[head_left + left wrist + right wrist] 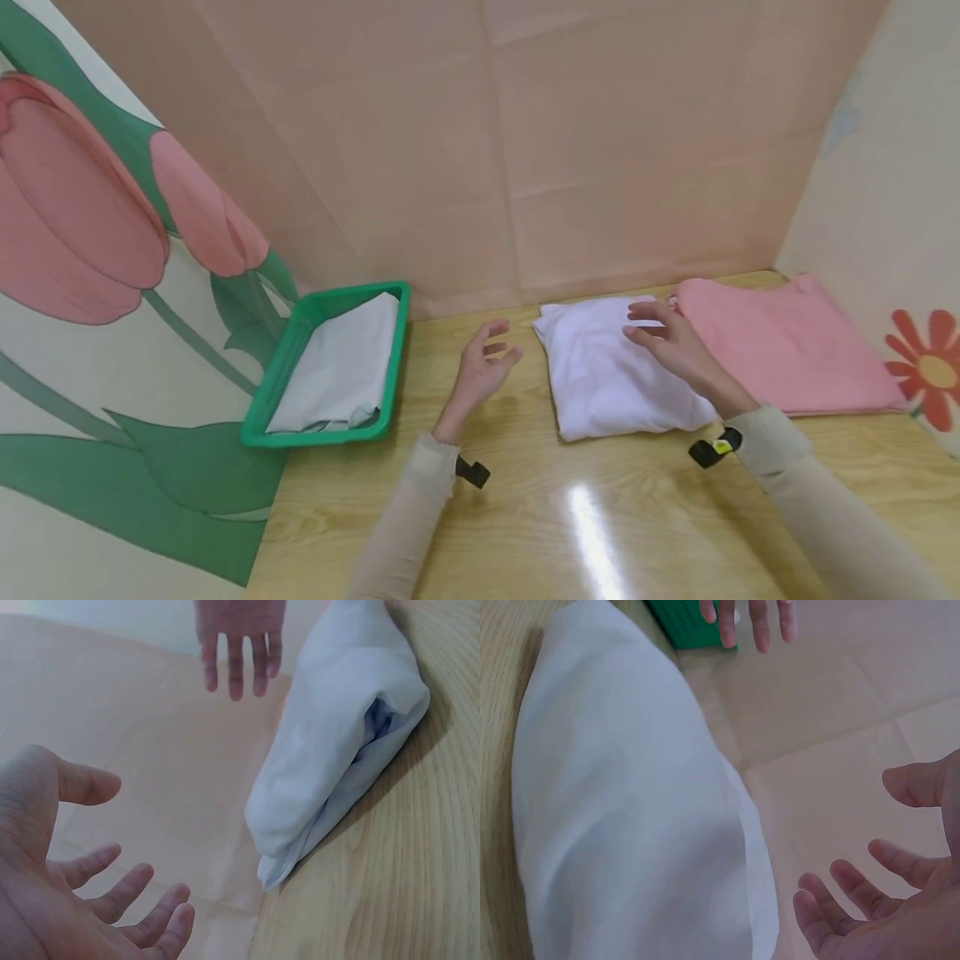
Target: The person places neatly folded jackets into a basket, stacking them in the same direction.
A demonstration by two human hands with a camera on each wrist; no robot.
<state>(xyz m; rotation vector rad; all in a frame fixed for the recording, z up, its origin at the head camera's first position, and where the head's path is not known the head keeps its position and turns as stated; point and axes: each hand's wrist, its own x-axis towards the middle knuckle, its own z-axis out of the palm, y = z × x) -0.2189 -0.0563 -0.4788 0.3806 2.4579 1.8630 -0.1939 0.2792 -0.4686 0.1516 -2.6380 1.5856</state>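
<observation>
A folded white cloth (600, 383), likely a garment, lies on the wooden table, with a fold opening at one side in the left wrist view. Above its right part hovers my right hand (675, 346), fingers loosely bent and holding nothing. My left hand (483, 367) is in the air between the white cloth and a green basket (400, 350), its fingers spread and nothing in them. Inside the basket lies a folded light grey cloth (337, 358). A folded pink cloth (795, 350) rests at the right, beside the white one.
The wooden table (510, 525) meets a beige covered wall (525, 167) at the back. A wall with painted tulips (82, 200) rises at the left, close to the basket. On the right stands a pale wall with a red flower (937, 371).
</observation>
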